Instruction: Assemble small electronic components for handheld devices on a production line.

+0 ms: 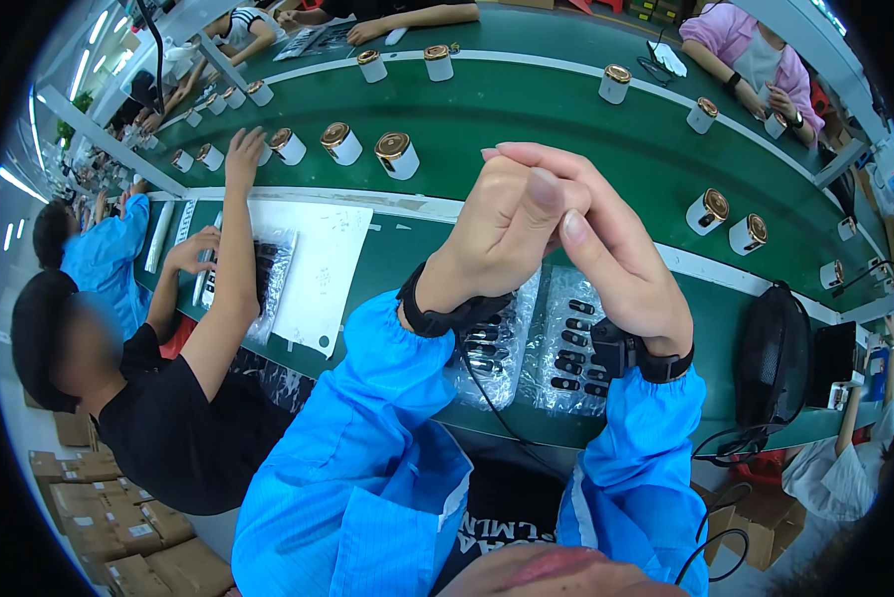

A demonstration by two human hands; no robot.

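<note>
My two hands are clasped together above the near side of the workbench. My left hand point(492, 229) is curled into a fist with its thumb on top; the inside of the fist is hidden. Around it wraps my right hand point(638, 274), its fingers over the far side of the fist and its thumb against the front. Below my wrists, two clear plastic packs of small black parts lie side by side, one left pack point(507, 363) partly covered by my arm and one right pack point(566, 368). Both wrists wear black straps, a cable hanging from the left one.
A green conveyor belt point(527, 119) carries white cylinders with copper-coloured tops, such as one cylinder point(397, 156). At my left, a co-worker point(198, 398) reaches toward the belt, beside a white sheet point(323, 269). A black mesh bag point(774, 353) stands right. Other people sit across.
</note>
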